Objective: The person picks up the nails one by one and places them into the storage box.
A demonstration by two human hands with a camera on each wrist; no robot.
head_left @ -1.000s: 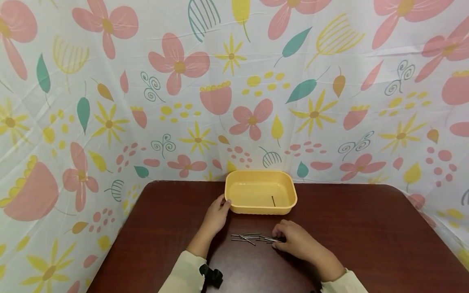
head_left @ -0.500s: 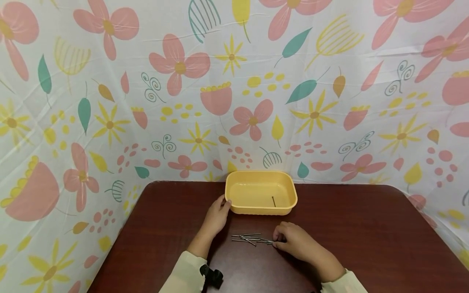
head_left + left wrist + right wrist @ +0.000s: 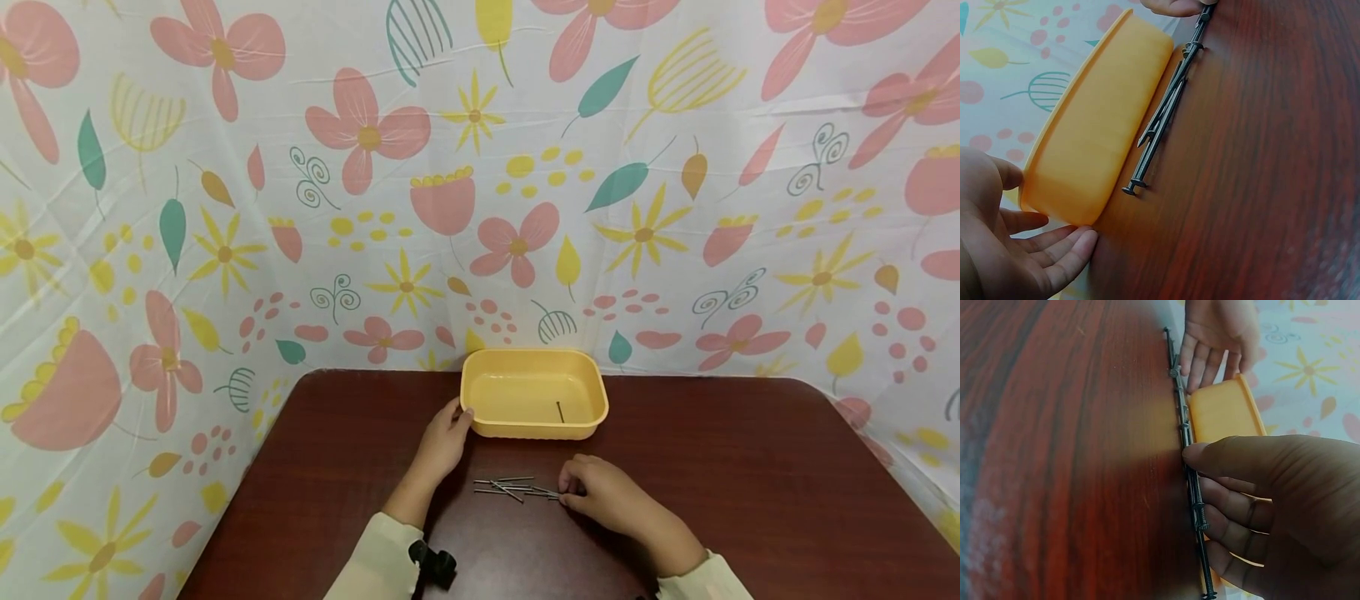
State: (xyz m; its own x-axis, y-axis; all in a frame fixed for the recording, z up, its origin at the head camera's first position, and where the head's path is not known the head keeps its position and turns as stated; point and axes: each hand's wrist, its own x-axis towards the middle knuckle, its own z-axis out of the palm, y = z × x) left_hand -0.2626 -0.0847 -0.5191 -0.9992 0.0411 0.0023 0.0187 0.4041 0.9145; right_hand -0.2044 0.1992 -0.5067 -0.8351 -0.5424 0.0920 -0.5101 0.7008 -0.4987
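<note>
My left hand (image 3: pixel 441 444) holds the left front corner of a yellow plastic tray (image 3: pixel 540 431), thumb at the rim and fingers against the outer side. A single dark nail (image 3: pixel 559 412) lies inside the tray. In front of it, several metal nails (image 3: pixel 501 486) lie in a loose, crossing pile on the table. At the pile's right end, the thumb and fingertips of my right hand (image 3: pixel 611 493) pinch at a nail (image 3: pixel 1192 481). The right wrist view shows the thumb against the nails, the fingers curled behind. Which nail is between them is partly hidden.
The dark reddish-brown wooden table (image 3: pixel 750 475) extends to both sides of the tray. A floral cloth (image 3: pixel 517 208) hangs right behind the table's back edge. A black strap mount (image 3: pixel 433 565) sits on the left wrist.
My right thumb and fingertips have drawn closer together at the pile's right end, where less of the nails now shows between them. The left hand and tray stay put.
</note>
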